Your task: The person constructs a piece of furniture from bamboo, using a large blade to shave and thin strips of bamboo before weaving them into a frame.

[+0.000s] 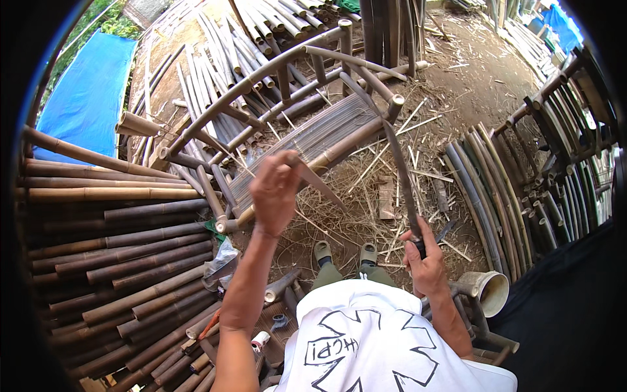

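Note:
My left hand (274, 196), a little blurred, is raised over the near side of a bamboo bench (353, 140). Its fingers are closed around a flat brown tapering strip (321, 185) that slants down to the right. My right hand (428, 258) is closed on the lower end of a long dark bamboo strip (403, 166), which runs up past the bench's right corner. A black handle-like piece shows at that grip. Just beyond the knuckles is a small dark blade (447, 230); whether I hold it or it lies on the ground, I cannot tell.
Dark bamboo poles (157, 261) are stacked on the left. Paler poles (225, 52) lie behind the bench. Curved bamboo pieces (486, 196) and a whitish bucket (491, 293) are at right. Shavings (359, 189) litter the ground before my feet. A blue tarp (85, 95) hangs far left.

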`<state>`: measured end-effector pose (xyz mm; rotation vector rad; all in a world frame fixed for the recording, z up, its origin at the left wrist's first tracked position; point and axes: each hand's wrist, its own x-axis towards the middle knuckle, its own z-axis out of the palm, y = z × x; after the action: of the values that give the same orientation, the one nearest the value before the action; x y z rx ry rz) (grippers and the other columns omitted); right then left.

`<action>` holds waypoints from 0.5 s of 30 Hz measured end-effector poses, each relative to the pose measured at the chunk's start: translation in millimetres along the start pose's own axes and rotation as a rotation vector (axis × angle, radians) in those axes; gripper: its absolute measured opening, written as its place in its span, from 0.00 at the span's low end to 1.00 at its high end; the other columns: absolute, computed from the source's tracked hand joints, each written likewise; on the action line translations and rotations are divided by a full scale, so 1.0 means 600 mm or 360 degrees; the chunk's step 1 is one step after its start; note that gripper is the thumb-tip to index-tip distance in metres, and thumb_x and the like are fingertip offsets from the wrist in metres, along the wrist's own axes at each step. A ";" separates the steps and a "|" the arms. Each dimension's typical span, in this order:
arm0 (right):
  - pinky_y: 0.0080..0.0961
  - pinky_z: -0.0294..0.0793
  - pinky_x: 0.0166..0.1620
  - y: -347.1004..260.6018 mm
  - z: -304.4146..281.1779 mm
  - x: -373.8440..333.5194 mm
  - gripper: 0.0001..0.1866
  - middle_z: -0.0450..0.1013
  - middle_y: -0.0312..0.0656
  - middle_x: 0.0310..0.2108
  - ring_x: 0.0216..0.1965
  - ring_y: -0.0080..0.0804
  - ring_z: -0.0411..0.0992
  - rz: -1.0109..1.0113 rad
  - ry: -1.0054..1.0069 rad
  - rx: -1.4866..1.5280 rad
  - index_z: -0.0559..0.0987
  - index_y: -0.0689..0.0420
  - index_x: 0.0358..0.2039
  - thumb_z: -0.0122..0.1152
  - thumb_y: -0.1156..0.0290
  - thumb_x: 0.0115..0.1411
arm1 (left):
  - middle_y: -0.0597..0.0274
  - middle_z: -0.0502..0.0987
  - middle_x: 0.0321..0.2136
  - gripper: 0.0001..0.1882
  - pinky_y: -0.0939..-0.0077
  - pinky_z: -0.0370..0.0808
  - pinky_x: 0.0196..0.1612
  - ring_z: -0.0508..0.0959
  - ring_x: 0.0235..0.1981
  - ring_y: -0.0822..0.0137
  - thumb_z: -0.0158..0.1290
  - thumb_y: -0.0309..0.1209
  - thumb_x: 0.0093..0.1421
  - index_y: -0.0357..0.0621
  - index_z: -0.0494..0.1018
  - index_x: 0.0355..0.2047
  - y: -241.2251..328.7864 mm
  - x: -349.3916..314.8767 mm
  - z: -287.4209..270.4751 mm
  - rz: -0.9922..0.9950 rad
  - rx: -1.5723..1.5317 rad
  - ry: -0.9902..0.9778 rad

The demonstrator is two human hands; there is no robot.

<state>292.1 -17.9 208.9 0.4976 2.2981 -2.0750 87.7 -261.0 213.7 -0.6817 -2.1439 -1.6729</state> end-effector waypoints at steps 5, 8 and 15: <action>0.30 0.72 0.29 -0.037 0.022 -0.010 0.24 0.73 0.44 0.28 0.26 0.29 0.73 -0.0171 -0.0054 -0.0319 0.69 0.67 0.54 0.56 0.62 0.66 | 0.58 0.77 0.39 0.17 0.75 0.82 0.44 0.81 0.42 0.68 0.56 0.17 0.60 0.38 0.67 0.48 0.002 -0.054 0.056 -0.0058 -0.0031 -0.0180; 0.36 0.74 0.31 -0.082 0.040 -0.011 0.20 0.73 0.52 0.30 0.28 0.44 0.76 -0.0357 -0.0074 -0.0493 0.71 0.67 0.48 0.57 0.64 0.65 | 0.56 0.76 0.37 0.19 0.73 0.82 0.44 0.81 0.42 0.65 0.57 0.17 0.59 0.39 0.63 0.47 0.018 -0.074 0.070 -0.0016 -0.0070 -0.0233; 0.42 0.78 0.34 -0.089 0.061 -0.006 0.19 0.74 0.58 0.37 0.33 0.54 0.77 -0.0530 -0.0100 -0.0621 0.70 0.65 0.50 0.55 0.63 0.66 | 0.55 0.78 0.31 0.15 0.73 0.82 0.36 0.84 0.34 0.63 0.58 0.19 0.56 0.38 0.69 0.44 0.031 -0.090 0.091 0.0093 -0.0028 -0.0266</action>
<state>275.3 -58.3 257.1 0.0379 2.8038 -1.6379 144.4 -213.3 185.9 -0.9100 -2.2003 -1.6585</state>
